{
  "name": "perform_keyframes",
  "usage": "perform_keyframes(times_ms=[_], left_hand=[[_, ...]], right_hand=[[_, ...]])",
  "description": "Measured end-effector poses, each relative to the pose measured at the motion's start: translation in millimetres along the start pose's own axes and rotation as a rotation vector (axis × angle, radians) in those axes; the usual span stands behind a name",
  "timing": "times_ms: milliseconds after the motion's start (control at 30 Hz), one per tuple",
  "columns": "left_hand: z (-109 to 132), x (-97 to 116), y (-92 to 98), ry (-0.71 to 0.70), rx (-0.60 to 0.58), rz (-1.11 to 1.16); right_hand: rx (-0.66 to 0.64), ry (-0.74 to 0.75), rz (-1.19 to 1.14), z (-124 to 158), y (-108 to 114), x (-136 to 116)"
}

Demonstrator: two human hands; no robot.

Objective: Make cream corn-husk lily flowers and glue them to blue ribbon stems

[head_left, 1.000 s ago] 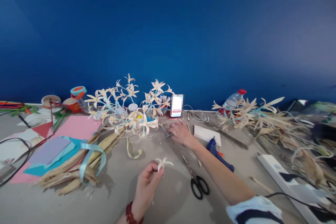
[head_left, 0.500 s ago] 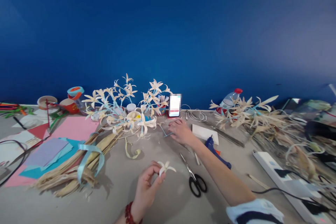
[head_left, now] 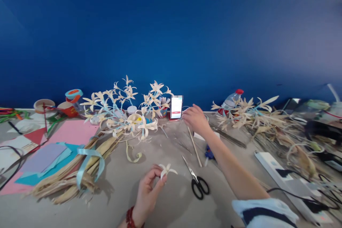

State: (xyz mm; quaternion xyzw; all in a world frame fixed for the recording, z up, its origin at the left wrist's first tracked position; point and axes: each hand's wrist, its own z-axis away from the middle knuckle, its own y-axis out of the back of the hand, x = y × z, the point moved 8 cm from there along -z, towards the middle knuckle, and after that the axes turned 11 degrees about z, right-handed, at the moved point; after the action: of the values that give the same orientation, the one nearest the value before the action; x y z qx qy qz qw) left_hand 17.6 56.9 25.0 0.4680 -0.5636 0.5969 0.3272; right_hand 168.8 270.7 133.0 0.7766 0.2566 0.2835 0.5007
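My left hand (head_left: 149, 187) is closed, pinching a small cream-white handmade flower (head_left: 167, 171) between thumb and fingers above the table. My right hand (head_left: 197, 120) reaches to the back, just right of the upright phone (head_left: 176, 107). Its fingers look loosely apart and I see nothing held in them. A thin wooden stick (head_left: 195, 146) lies just below that hand. Black-handled scissors (head_left: 197, 181) lie with blades half apart between my hands. Past the forearm, a blue glue gun (head_left: 210, 152) is partly hidden, as is a white box (head_left: 199, 135).
Flower sprays (head_left: 117, 107) stand at the back left, with more flowers (head_left: 245, 112) at right. Husk bundles (head_left: 72, 171) and coloured paper (head_left: 44, 156) cover the left. A power strip (head_left: 291, 185) with cables lies right, near a bottle (head_left: 232, 100).
My right hand has moved right, away from the thin blue stem on the table, uncovering the wooden stick. The left hand still pinches the flower. The view has shifted slightly.
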Motion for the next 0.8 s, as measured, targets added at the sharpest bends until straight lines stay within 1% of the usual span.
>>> perform_keyframes(times_ms=[67, 100, 167, 267, 367, 467, 533, 600, 733, 767, 800], left_hand=[[1, 0, 0.1, -0.002, 0.000, 0.006], [1, -1, 0.6, -0.001, 0.004, 0.007], [1, -1, 2.3, -0.004, 0.015, 0.007], [0, -3, 6.6, -0.014, 0.041, 0.007], [-1, -6, 12.2, -0.013, 0.072, 0.016], [-2, -11, 16.4, 0.002, 0.093, 0.050], [-2, -14, 18.7, 0.024, 0.111, 0.079], [-1, -18, 20.6, 0.046, 0.130, 0.111], [-1, -20, 24.3, 0.079, 0.165, 0.221], [-1, -19, 24.4, 0.090, 0.164, 0.261], [-1, -18, 23.7, 0.104, 0.154, 0.297]], right_hand=[[0.077, -0.071, 0.033, 4, 16, 19], [0.095, -0.097, 0.042, 6, 20, 24], [0.074, -0.107, 0.041, 7, 17, 22], [-0.023, -0.028, 0.009, 5, -7, -4], [-0.085, 0.024, -0.029, 2, -32, -32], [-0.115, 0.040, -0.077, 4, -45, -51], [-0.126, 0.053, -0.118, 10, -45, -62], [-0.134, 0.072, -0.167, 22, -40, -73], [-0.158, 0.087, -0.293, 61, -23, -103], [-0.171, 0.067, -0.355, 72, -19, -111], [-0.190, -0.001, -0.508, 84, -17, -117]])
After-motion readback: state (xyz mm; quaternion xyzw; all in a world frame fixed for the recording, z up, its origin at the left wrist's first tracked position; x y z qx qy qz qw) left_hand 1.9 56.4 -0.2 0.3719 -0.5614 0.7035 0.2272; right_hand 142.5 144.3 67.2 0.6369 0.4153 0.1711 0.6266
